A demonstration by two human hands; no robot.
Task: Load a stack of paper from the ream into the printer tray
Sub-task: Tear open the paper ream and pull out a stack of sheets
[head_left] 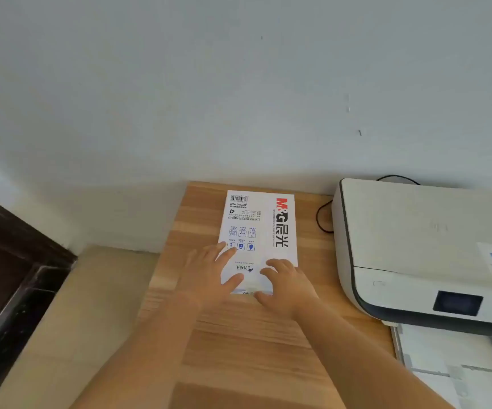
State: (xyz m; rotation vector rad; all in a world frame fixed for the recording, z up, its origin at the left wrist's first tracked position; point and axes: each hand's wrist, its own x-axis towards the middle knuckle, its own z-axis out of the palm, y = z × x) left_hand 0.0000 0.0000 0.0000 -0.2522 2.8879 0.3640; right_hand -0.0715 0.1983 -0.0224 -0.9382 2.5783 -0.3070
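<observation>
Both hands are on the near end of the ream point(258, 231). Left hand point(209, 274) lies flat on the wrapper, fingers spread, no grip on anything. Right hand point(287, 286) has its fingers curled at the near edge, can't tell if there's a real grip. The ream lies flat on the wooden table point(238, 343), printer point(421, 252) just to the right, its tray point(457, 367) sticking out toward the front.

A white wrapped ream of paper point(258, 231) lies flat on the light wooden desk point(238, 349), its far end near the wall point(238, 84). Both hands rest on its near end, the left hand point(209, 273) beside the right hand point(286, 284). To the right stands a white printer point(421, 246), its pulled-out paper tray point(457, 367) in front of it.
</observation>
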